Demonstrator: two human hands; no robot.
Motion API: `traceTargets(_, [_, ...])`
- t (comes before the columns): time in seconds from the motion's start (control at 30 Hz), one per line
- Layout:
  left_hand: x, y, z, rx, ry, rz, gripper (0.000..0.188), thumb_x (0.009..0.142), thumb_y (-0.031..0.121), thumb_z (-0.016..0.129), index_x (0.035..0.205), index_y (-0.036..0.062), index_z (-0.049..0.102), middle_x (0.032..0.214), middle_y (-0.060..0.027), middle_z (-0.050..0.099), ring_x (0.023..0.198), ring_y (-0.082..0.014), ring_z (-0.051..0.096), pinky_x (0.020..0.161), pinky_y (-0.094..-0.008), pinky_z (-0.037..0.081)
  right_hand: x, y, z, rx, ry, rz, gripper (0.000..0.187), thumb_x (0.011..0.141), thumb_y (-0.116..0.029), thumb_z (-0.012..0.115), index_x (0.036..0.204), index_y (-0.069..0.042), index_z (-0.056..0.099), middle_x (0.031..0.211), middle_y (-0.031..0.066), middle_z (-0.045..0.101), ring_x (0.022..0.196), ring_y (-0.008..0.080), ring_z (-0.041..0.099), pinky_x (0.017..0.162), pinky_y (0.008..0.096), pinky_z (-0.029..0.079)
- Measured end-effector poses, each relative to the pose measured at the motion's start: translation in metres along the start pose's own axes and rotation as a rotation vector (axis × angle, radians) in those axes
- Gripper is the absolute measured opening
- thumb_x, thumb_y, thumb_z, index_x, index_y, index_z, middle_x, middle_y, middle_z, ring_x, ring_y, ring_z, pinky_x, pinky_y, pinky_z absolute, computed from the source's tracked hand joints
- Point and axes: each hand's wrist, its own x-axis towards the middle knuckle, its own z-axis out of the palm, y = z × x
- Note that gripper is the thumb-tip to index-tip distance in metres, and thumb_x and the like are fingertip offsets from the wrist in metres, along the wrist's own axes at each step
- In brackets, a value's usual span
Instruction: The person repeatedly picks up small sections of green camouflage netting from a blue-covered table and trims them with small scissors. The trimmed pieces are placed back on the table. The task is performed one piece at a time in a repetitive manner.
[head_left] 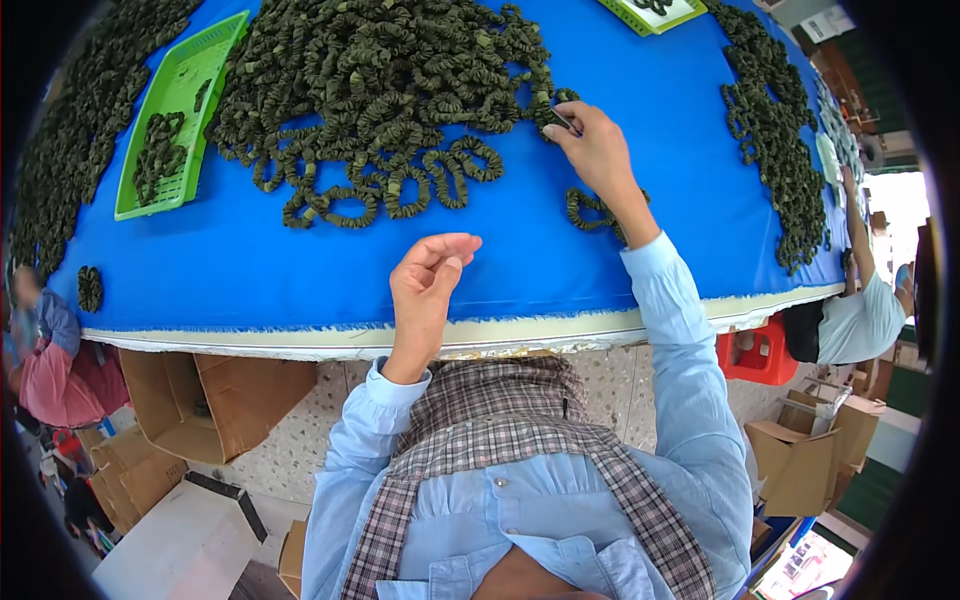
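My right hand (pixel 598 150) reaches over the blue-covered table, its thumb and fingers pinched on a small dark metal tool (pixel 568 122) whose exact kind I cannot make out. Right at those fingertips lie dark green scrunchies (pixel 542 88) on the edge of a big heap of scrunchies (pixel 370 70). Under my right wrist rest a couple of loose scrunchies (pixel 584 208). Nearer the table's front edge, my left hand (pixel 425 285) hovers with nothing in it, fingers stretched out and thumb apart. Just beyond it, several scrunchies (pixel 408 192) spread out from the heap.
A green basket (pixel 187 90) holding some scrunchies stands left of the heap; another green basket (pixel 655 18) is at the far right. More scrunchie heaps (pixel 770 130) line both sides. One scrunchie (pixel 90 289) lies front left. A co-worker's arm (pixel 858 225) reaches in at right. Cardboard boxes (pixel 215 400) stand below.
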Motion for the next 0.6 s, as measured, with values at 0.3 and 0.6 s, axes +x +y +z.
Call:
traceTargets(0.3, [0.005,0.032,0.009,-0.074,-0.053,-0.054,0.032,0.097,0.007,0.054,0.127,-0.0042,0.054,0.124,-0.0187,0.061,0.111,-0.0289,0.063,0.095,-0.0405,0.053,-0.053,-0.05,-0.045,0.81,-0.298,0.383,0.024,0.083,-0.018,0.075,0.098,-0.001,0.069,0.07,-0.0055,0.055,0.056,0.0006,0.041,0.047,0.0202,0.029])
traceTargets(0.6, [-0.001,0.031,0.027,-0.16,-0.068,-0.098,0.045,0.086,0.006,0.073,0.125,-0.002,0.052,0.108,-0.01,0.062,0.097,-0.0163,0.063,0.083,-0.0297,0.056,-0.116,-0.059,-0.033,1.114,-0.536,0.511,0.025,0.081,-0.019,0.079,0.096,-0.002,0.069,0.068,-0.0064,0.053,0.053,0.0001,0.038,0.045,0.0196,0.025])
